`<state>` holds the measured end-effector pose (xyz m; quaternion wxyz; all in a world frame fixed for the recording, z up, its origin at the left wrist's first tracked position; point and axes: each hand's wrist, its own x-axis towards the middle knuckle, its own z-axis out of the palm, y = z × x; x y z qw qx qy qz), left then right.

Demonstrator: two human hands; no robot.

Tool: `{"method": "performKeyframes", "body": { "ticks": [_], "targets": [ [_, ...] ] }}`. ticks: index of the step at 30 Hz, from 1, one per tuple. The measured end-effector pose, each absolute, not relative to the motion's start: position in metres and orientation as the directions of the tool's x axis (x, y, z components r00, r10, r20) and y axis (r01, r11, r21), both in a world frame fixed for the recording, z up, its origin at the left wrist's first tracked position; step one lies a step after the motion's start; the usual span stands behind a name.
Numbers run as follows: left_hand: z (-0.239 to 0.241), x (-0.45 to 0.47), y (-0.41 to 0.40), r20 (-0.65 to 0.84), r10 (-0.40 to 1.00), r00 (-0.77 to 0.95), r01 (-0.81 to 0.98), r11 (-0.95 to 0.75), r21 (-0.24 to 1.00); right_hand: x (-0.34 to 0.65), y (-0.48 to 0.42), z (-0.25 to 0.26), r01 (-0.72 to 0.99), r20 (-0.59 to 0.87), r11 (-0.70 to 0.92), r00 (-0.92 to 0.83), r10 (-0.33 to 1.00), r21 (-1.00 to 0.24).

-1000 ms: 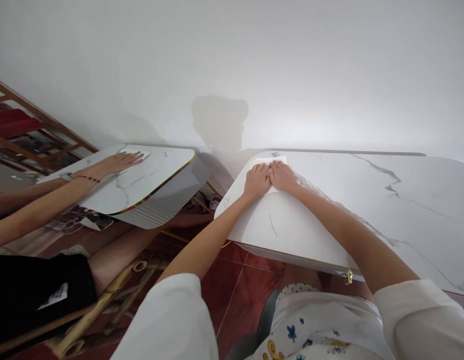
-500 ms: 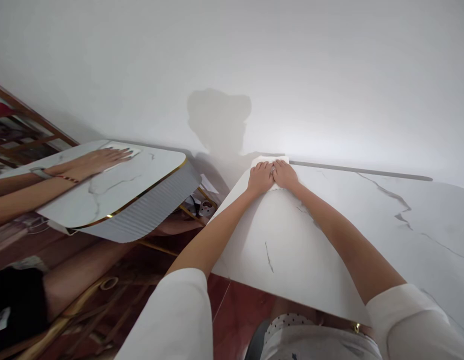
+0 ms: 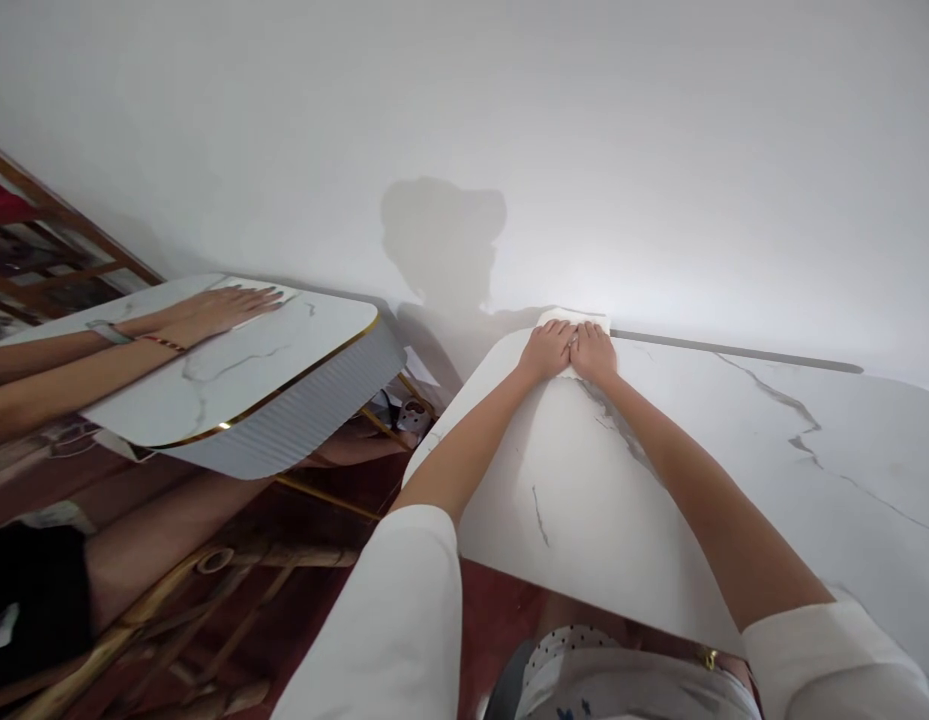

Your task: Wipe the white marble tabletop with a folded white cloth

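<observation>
My left hand [image 3: 546, 350] and my right hand [image 3: 593, 353] lie side by side, palms down, on a white cloth [image 3: 580, 318] at the far edge of a white marble-patterned table [image 3: 734, 450], close to the wall. The fingers of both hands are stretched flat over the cloth, pressing it to the tabletop. Only the cloth's far edge shows beyond my fingertips. Both my arms reach forward from white sleeves.
To the left stands a second marble-topped table [image 3: 231, 385] with a gold rim. Another person's hand [image 3: 216, 308] rests flat on a cloth there. A gap with red floor [image 3: 494, 600], cables and wooden chair parts lies between the tables. A white wall rises behind.
My hands and the cloth have slid farther away and to the right along the table's far edge. The other person's hand stays flat on the left table.
</observation>
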<state>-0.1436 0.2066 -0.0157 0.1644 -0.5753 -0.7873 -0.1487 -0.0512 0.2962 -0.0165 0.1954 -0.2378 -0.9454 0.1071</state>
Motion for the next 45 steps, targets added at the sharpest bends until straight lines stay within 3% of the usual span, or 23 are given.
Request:
{"method": "performKeyframes", "body": {
  "ticks": [22, 33, 45],
  "targets": [
    [-0.017, -0.089, 0.144, 0.41, 0.886, -0.216, 0.976, 0.201, 0.08, 0.011, 0.234, -0.025, 0.401, 0.387, 0.86, -0.773, 0.502, -0.315],
    [-0.017, -0.053, 0.076, 0.37, 0.892, -0.258, 0.965, 0.26, 0.046, 0.047, 0.164, -0.023, 0.412, 0.36, 0.848, -0.775, 0.519, -0.334],
    [-0.017, -0.007, 0.008, 0.366, 0.845, -0.391, 0.911, 0.411, 0.025, 0.081, 0.108, -0.016, 0.305, 0.295, 0.891, -0.864, 0.408, -0.337]
  ]
}}
